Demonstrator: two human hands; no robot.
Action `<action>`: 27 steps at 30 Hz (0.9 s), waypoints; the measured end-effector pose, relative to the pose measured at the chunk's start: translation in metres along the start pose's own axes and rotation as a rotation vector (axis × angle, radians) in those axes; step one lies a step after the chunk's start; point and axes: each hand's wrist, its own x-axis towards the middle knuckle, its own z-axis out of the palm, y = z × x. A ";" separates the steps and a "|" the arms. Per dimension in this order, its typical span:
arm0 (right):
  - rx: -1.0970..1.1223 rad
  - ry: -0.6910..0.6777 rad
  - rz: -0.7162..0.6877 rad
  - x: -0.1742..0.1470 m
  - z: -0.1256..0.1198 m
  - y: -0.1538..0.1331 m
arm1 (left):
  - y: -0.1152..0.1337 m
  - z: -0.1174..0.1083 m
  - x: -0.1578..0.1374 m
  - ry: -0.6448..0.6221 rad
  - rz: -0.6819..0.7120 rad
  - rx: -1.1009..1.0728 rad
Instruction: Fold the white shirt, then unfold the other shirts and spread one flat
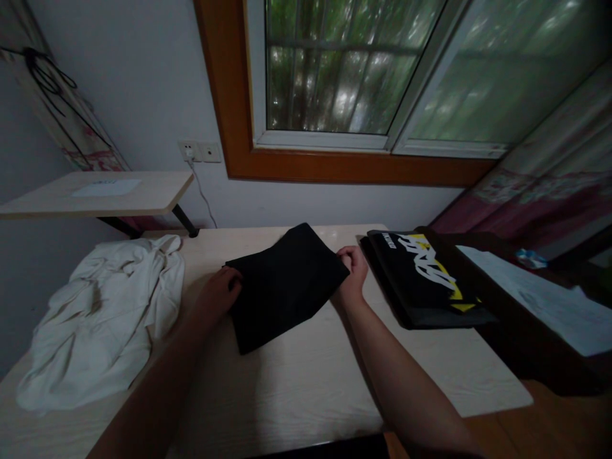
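A black cloth (289, 280), folded into a flat piece, is held between my two hands over the table. My left hand (220, 292) is closed on its left edge, the fingers partly tucked at the fold. At the right corner my right hand (352, 271) pinches the cloth, fingers curled. The far corner of the cloth points toward the window, and its lower left corner hangs down near the tabletop. Whether its underside touches the table I cannot tell.
Crumpled white cloth (109, 312) lies on the table (306, 389) at left, beside a raised shelf (157, 197). Folded dark garments with white and yellow print (430, 274) form a stack at right. Behind are a wall socket (198, 152) with a cable and a window (335, 83).
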 end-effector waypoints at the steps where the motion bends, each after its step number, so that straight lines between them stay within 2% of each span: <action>1: -0.002 0.103 -0.012 0.005 -0.003 0.003 | -0.002 -0.001 0.000 0.004 -0.026 0.025; 3: -0.009 0.261 -0.030 0.013 -0.006 0.009 | -0.007 -0.003 0.000 0.019 -0.092 0.072; 4: -0.011 0.282 -0.032 0.016 -0.007 0.010 | -0.010 -0.004 0.000 0.033 -0.121 0.088; 8: -0.016 0.218 -0.078 0.013 -0.003 0.007 | -0.025 -0.005 0.003 0.115 -0.127 0.108; 13: -0.122 -0.063 -0.281 -0.001 0.003 -0.007 | -0.034 -0.003 0.004 0.148 -0.102 0.205; 18: -0.131 -0.477 -0.469 -0.017 0.012 -0.020 | -0.034 -0.001 0.003 0.123 -0.151 0.193; 23: -0.164 -0.821 -0.559 -0.036 0.029 -0.032 | -0.033 -0.002 0.004 0.137 -0.156 0.177; 27: -0.132 -0.978 -0.610 -0.049 0.040 -0.044 | -0.021 -0.004 0.004 0.153 -0.206 0.144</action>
